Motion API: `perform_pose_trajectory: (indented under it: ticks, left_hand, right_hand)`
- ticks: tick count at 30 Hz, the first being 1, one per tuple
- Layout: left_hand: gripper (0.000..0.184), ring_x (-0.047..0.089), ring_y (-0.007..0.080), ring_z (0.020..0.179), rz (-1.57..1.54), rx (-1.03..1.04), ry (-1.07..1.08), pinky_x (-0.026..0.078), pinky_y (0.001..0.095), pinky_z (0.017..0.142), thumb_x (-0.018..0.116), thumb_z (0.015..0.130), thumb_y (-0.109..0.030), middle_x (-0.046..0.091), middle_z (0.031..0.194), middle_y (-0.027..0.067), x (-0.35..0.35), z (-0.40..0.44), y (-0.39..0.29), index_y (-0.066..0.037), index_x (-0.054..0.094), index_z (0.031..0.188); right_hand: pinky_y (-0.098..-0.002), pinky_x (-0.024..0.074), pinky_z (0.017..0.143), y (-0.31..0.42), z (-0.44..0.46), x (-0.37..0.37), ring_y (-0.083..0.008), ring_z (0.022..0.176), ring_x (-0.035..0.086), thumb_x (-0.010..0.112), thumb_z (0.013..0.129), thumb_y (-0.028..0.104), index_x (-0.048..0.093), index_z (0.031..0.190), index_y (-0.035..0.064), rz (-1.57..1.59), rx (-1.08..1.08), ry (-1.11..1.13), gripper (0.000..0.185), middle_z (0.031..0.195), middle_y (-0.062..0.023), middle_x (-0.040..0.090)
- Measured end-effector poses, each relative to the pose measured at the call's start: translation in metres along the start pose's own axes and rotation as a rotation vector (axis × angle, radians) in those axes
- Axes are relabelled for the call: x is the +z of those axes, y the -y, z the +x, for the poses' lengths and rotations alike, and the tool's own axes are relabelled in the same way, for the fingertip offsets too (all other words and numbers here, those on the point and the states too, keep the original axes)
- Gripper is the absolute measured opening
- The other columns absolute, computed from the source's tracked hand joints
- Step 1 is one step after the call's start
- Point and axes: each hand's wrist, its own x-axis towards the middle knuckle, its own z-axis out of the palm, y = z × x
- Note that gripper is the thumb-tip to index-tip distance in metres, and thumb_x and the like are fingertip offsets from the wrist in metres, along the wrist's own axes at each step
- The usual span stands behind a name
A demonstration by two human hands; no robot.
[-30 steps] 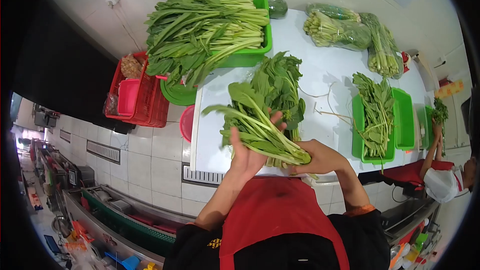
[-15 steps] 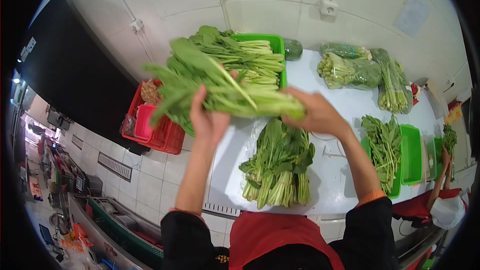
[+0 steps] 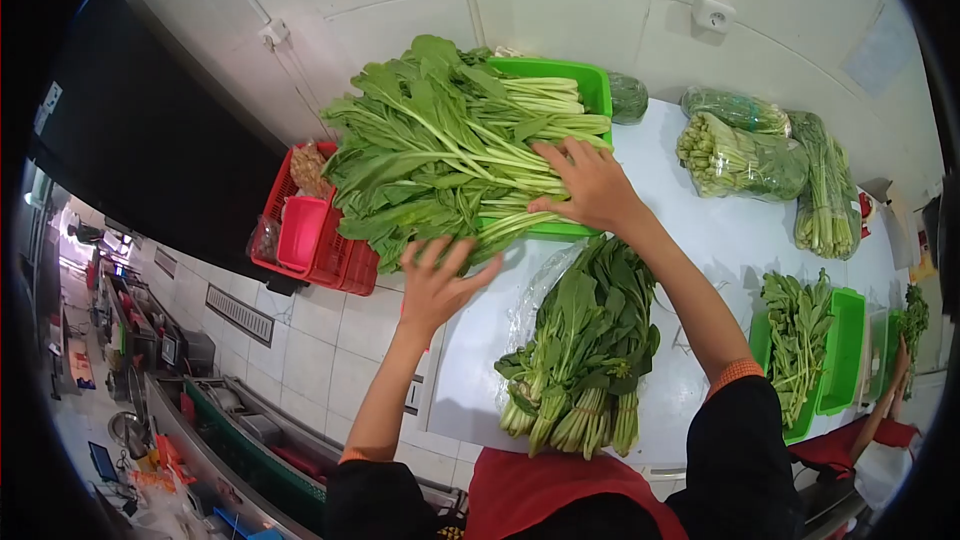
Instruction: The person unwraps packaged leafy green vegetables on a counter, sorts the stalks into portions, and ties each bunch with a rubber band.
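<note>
Long leafy greens (image 3: pixel 440 140) are heaped over a green basket (image 3: pixel 597 85), leaves to the left and pale stalks to the right. My left hand (image 3: pixel 437 280) touches the lower leaves with its fingers spread. Over the stalks at the basket's front edge lies my right hand (image 3: pixel 590 183), thumb and fingers apart, resting on them. Nearer my body, tied bunches of darker greens (image 3: pixel 585 340) lie partly on clear plastic (image 3: pixel 522 310), stalk ends toward me.
Bagged vegetables (image 3: pixel 745 155) lie along the wall side of the white table (image 3: pixel 690 240). Loose greens (image 3: pixel 797 340) fill a green tray beside another green tray (image 3: pixel 843 350). A red crate (image 3: pixel 345 265) stands at the left. A co-worker's arm (image 3: pixel 882 405) holds greens at the far right.
The bunch that both hands held has moved up and left onto the basket's heap. Both hands have let go of it and opened over the pile.
</note>
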Motion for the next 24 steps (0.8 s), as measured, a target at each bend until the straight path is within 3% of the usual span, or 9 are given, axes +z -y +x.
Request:
perform_pose_trajectory:
  ticks: [2, 3, 5, 10, 12, 14, 17, 22, 24]
  left_hand:
    - [0.048, 0.050, 0.0251, 0.108, 0.244, 0.149, 0.107, 0.041, 0.0384, 0.093, 0.069, 0.078, -0.014, 0.052, 0.118, 0.0049, 0.020, 0.001, 0.013, -0.037, 0.065, 0.119]
    - [0.048, 0.050, 0.0251, 0.108, 0.254, 0.143, 0.096, 0.041, 0.0384, 0.093, 0.069, 0.078, -0.014, 0.052, 0.118, 0.0049, 0.017, 0.011, 0.024, -0.037, 0.065, 0.119]
    - [0.039, 0.055, 0.0206, 0.099, 0.148, 0.362, 0.289, 0.045, 0.0392, 0.087, 0.064, 0.075, -0.017, 0.056, 0.114, 0.0005, -0.003, 0.032, 0.053, -0.032, 0.068, 0.111]
    - [0.043, 0.055, 0.0188, 0.096, 0.248, 0.614, 0.267, 0.047, 0.0376, 0.084, 0.061, 0.076, -0.019, 0.056, 0.108, -0.0024, -0.026, 0.084, 0.073, -0.034, 0.060, 0.116]
    - [0.034, 0.054, 0.0159, 0.091, 0.322, 0.696, 0.218, 0.047, 0.0359, 0.082, 0.061, 0.079, -0.024, 0.051, 0.100, -0.0042, -0.016, 0.091, 0.075, -0.033, 0.056, 0.112]
    - [0.031, 0.053, 0.0152, 0.091, 0.320, 0.707, 0.251, 0.046, 0.0352, 0.084, 0.061, 0.080, -0.025, 0.049, 0.097, -0.0046, -0.002, 0.082, 0.079, -0.031, 0.055, 0.110]
    - [0.029, 0.051, 0.0174, 0.098, 0.157, 0.519, 0.329, 0.045, 0.0372, 0.091, 0.059, 0.081, -0.017, 0.050, 0.099, -0.0036, 0.026, 0.058, 0.096, -0.029, 0.060, 0.108]
    - [0.033, 0.052, 0.0191, 0.103, 0.141, 0.475, 0.474, 0.044, 0.0378, 0.096, 0.062, 0.078, -0.013, 0.054, 0.105, -0.0027, 0.011, 0.083, 0.085, -0.026, 0.062, 0.107]
    - [0.040, 0.053, 0.0196, 0.106, 0.138, 0.379, 0.577, 0.042, 0.0398, 0.099, 0.067, 0.075, -0.014, 0.054, 0.105, -0.0011, -0.012, 0.085, 0.070, -0.025, 0.062, 0.113]
  right_hand:
    - [-0.0473, 0.0419, 0.096, 0.005, -0.002, -0.003, -0.0306, 0.111, 0.054, 0.065, 0.079, 0.067, 0.047, 0.144, 0.0116, -0.051, -0.022, -0.047, 0.087, 0.120, -0.0133, 0.053]
    - [-0.0496, 0.0386, 0.100, 0.007, -0.001, -0.005, -0.0312, 0.115, 0.053, 0.067, 0.075, 0.070, 0.045, 0.146, 0.0115, -0.097, -0.038, -0.096, 0.094, 0.124, -0.0137, 0.052]
    - [-0.0517, 0.0372, 0.101, 0.012, 0.001, -0.006, -0.0328, 0.123, 0.049, 0.065, 0.073, 0.074, 0.043, 0.148, 0.0134, -0.046, -0.063, -0.152, 0.099, 0.132, -0.0135, 0.050]
    - [-0.0551, 0.0327, 0.109, 0.024, 0.007, 0.002, -0.0370, 0.141, 0.037, 0.062, 0.068, 0.082, 0.035, 0.154, 0.0165, -0.105, -0.041, -0.184, 0.111, 0.152, -0.0134, 0.040]
    - [-0.0577, 0.0304, 0.112, 0.023, 0.014, 0.007, -0.0356, 0.144, 0.033, 0.060, 0.067, 0.083, 0.033, 0.155, 0.0164, -0.181, -0.048, -0.167, 0.113, 0.157, -0.0111, 0.035]
    - [-0.0588, 0.0301, 0.112, 0.015, 0.021, 0.014, -0.0344, 0.144, 0.034, 0.060, 0.067, 0.083, 0.033, 0.155, 0.0169, -0.129, -0.054, -0.171, 0.113, 0.157, -0.0100, 0.035]
    - [-0.0597, 0.0287, 0.112, 0.012, 0.025, 0.032, -0.0327, 0.144, 0.034, 0.059, 0.067, 0.084, 0.032, 0.155, 0.0179, -0.095, -0.049, -0.165, 0.113, 0.158, -0.0089, 0.034]
    - [-0.0592, 0.0253, 0.115, 0.011, 0.024, 0.025, -0.0330, 0.146, 0.030, 0.058, 0.074, 0.081, 0.031, 0.156, 0.0170, -0.110, -0.019, -0.108, 0.107, 0.159, -0.0096, 0.033]
    - [-0.0523, 0.0265, 0.117, 0.002, 0.026, 0.012, -0.0315, 0.145, 0.034, 0.063, 0.085, 0.066, 0.031, 0.155, 0.0146, 0.116, -0.025, 0.022, 0.093, 0.158, -0.0096, 0.036]
